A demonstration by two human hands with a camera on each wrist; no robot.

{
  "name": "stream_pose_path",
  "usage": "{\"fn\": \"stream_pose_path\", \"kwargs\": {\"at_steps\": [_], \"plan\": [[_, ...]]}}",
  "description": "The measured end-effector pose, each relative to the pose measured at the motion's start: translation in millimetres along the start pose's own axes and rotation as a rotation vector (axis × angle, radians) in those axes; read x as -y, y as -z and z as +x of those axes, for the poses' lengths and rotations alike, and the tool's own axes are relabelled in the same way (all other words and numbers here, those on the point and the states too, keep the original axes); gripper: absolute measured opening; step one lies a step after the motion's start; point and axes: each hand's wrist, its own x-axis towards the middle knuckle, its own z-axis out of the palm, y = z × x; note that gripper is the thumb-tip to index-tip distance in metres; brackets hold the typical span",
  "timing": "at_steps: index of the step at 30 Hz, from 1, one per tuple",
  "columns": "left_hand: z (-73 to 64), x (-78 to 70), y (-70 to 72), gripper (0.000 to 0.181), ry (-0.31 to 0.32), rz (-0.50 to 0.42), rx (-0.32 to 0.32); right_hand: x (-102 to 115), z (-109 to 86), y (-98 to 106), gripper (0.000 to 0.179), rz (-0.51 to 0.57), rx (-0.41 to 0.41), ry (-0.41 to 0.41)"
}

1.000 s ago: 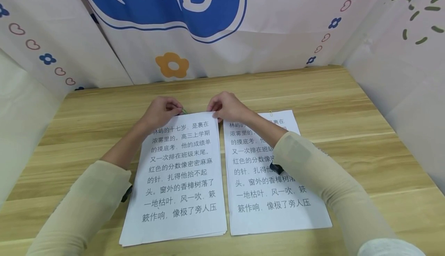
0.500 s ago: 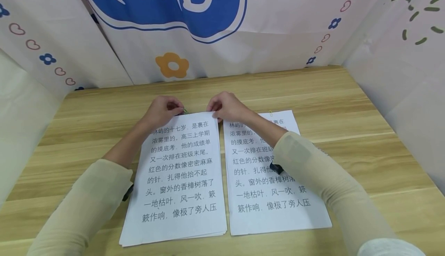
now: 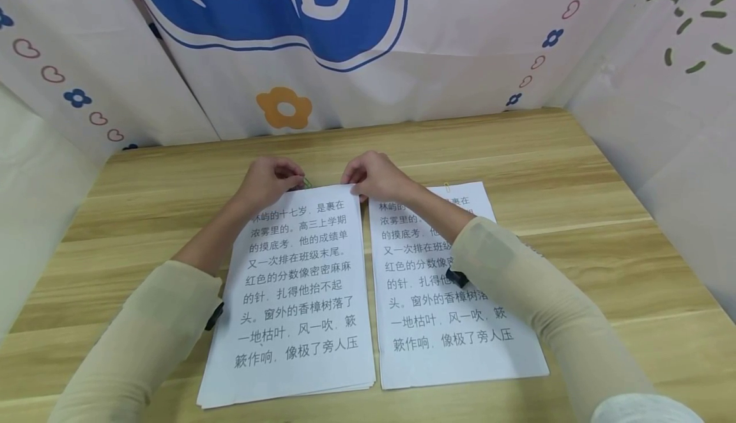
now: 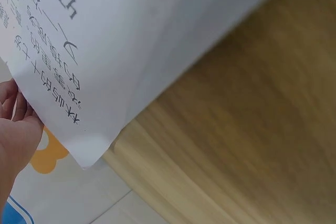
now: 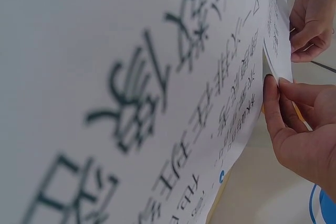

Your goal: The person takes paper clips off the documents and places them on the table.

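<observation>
At the top edge of the left paper stack (image 3: pixel 305 295), my left hand (image 3: pixel 267 181) pinches a small green paper clip (image 3: pixel 307 182). Whether the clip grips the sheets cannot be seen. My right hand (image 3: pixel 377 177) pinches the same stack's top right corner between thumb and fingers. The right wrist view has both hands close together, the right hand (image 5: pixel 302 121) at the paper's corner and the left hand (image 5: pixel 314 20) farther along the edge. In the left wrist view, the left hand (image 4: pixel 18 135) touches the top edge of the printed sheet (image 4: pixel 110 66).
A second printed stack (image 3: pixel 460 362) lies just right of the first, partly under my right forearm. It carries a yellow paper clip (image 3: pixel 447 187) at its top. Behind the wooden table (image 3: pixel 494 145) hangs a printed cloth (image 3: pixel 448 78).
My left hand has shifted very slightly, and a bit more of the green paper clip shows past its fingertips. The right hand and both stacks stay where they were.
</observation>
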Motion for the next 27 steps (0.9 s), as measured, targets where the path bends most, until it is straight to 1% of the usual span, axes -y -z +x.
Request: {"fn": "stream_pose_path", "kwargs": {"at_steps": [10, 18, 27], "plan": [[3.4, 0.9, -0.9, 0.015, -0.005, -0.024, -0.01, 0.9, 0.0, 0.5, 0.017, 0.005, -0.001, 0.008], [6.4, 1.2, -3.6, 0.01, -0.005, 0.012, -0.021, 0.4, 0.1, 0.7, 0.017, 0.003, -0.002, 0.014], [12.7, -0.8, -8.5, 0.01, 0.008, 0.014, 0.001, 1.7, -0.9, 1.5, 0.017, 0.005, 0.002, 0.003]]}}
